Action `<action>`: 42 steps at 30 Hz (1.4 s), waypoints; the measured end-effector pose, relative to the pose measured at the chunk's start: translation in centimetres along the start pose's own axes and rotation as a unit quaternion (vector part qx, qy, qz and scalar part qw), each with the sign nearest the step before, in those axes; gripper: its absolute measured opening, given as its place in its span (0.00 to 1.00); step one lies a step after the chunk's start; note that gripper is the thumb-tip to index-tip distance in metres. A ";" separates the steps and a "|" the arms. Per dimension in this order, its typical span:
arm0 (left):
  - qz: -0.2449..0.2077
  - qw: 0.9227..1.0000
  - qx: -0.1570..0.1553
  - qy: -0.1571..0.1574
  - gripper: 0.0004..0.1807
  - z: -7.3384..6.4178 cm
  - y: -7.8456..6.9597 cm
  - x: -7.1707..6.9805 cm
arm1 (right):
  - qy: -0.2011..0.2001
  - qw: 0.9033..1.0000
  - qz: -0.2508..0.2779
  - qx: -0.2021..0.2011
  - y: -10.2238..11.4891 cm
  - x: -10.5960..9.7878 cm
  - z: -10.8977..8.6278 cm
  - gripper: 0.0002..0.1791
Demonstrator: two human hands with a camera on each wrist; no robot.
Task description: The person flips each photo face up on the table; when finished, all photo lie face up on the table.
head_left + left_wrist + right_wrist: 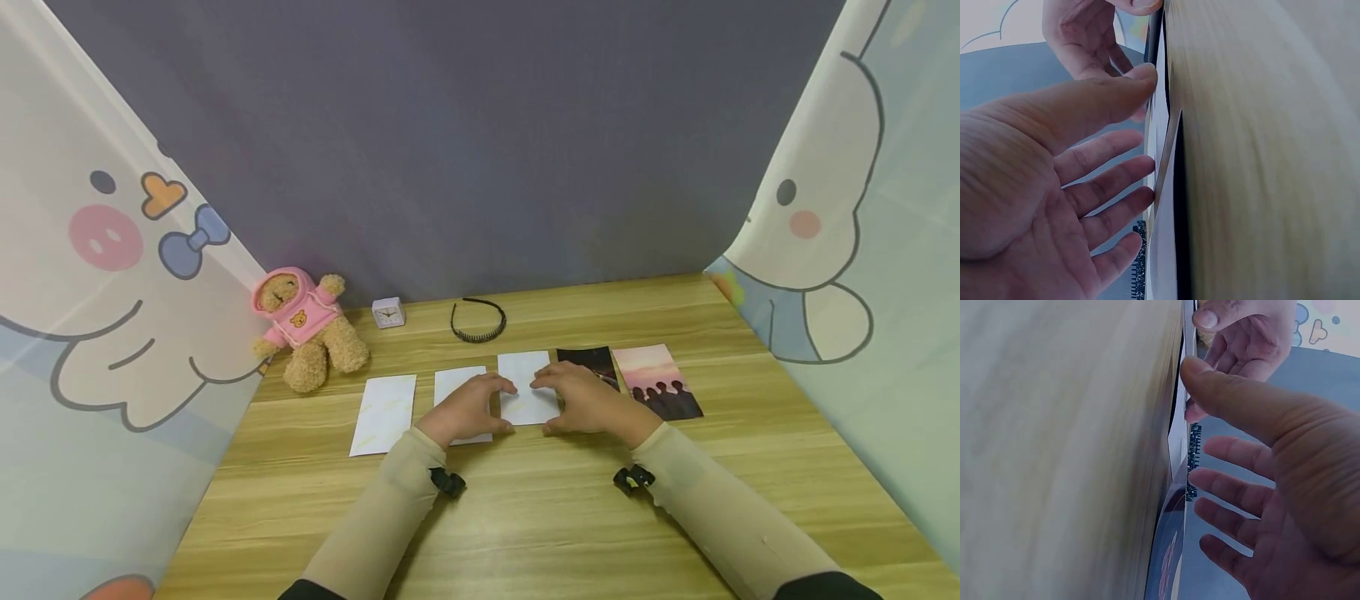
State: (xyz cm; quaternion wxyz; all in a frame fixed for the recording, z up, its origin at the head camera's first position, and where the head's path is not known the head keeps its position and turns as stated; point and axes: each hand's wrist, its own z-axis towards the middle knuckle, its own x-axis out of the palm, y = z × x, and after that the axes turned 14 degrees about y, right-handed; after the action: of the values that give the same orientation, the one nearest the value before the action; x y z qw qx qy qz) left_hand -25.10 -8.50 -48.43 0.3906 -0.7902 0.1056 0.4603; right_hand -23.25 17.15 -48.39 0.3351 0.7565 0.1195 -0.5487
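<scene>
Five paper cards lie in a row on the table; the middle white card (527,385) is between my two hands. My left hand (467,410) is over the second white card (456,379), covering part of it, with its fingers spread toward the middle card. From the other side my right hand (588,400) reaches in, partly hiding a dark photo (596,360). In the wrist views the fingers of both hands are apart and loosely bent, with nothing gripped. Whether the fingertips touch the middle card I cannot tell.
A white card (384,415) lies at the left end, a pink sunset photo (654,375) at the right end. Behind them are a teddy bear (309,325) in a pink hoodie, a small clock (388,312) and a black headband (480,337). Printed curtains flank the table (555,525).
</scene>
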 end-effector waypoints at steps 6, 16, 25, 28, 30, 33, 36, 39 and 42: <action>0.010 1.000 0.004 -0.006 0.33 0.0 -0.1 0.0 | -0.003 1.000 -0.014 -0.008 -0.2 0.4 0.2 0.40; 0.037 0.999 0.000 -0.029 0.31 0.1 -0.2 0.1 | -0.010 1.000 -0.017 -0.013 -0.2 0.5 0.2 0.33; 0.058 0.998 0.013 -0.027 0.25 -0.2 -0.3 -0.2 | -0.009 1.000 -0.023 -0.013 -0.1 0.6 0.2 0.30; 0.049 0.998 0.027 -0.025 0.21 -0.2 -0.1 -0.3 | -0.010 1.000 -0.022 -0.015 -0.1 0.6 0.2 0.28; 0.044 0.998 0.036 -0.024 0.17 -0.2 0.0 -0.3 | -0.011 1.000 -0.020 -0.016 -0.1 0.5 0.2 0.26; 0.039 0.998 0.039 -0.022 0.11 -0.3 0.1 -0.3 | -0.013 1.000 -0.016 -0.019 0.0 0.4 0.1 0.23; 0.023 0.999 0.037 -0.017 0.08 -0.3 0.2 -0.5 | -0.012 1.000 -0.007 -0.020 0.0 0.3 0.0 0.17; 0.005 0.999 0.031 -0.013 0.10 -0.3 0.2 -0.7 | -0.014 1.000 -0.006 -0.020 0.0 0.2 -0.2 0.11; -0.008 1.000 0.021 -0.012 0.12 -0.3 0.2 -0.8 | -0.027 0.999 -0.009 -0.026 0.1 -0.1 -0.3 0.08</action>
State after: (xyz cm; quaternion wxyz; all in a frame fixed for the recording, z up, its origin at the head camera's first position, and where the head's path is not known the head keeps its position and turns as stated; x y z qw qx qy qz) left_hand -25.43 -9.02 -47.84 0.4123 -0.7769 0.1040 0.4644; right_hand -22.96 17.27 -48.22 0.3529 0.7316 0.1314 -0.5684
